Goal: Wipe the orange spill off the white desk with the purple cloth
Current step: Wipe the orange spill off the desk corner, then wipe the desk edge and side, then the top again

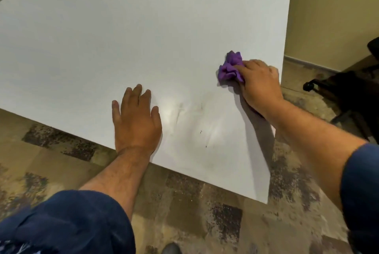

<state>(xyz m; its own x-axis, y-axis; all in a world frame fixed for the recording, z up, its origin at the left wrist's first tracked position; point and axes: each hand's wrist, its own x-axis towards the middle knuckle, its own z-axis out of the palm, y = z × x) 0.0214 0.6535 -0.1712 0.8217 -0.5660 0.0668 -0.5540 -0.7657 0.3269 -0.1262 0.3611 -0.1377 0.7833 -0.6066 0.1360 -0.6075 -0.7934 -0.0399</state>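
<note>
Purple cloth (230, 68), bunched and crumpled, gripped by right hand (259, 84).

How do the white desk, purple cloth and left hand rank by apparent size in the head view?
1. white desk, by far the largest.
2. left hand, flat on the desk.
3. purple cloth, bunched and partly hidden under the right hand, so only its visible part counts.

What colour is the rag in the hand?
Purple. The bunched cloth under the right hand shows best in the head view.
</note>
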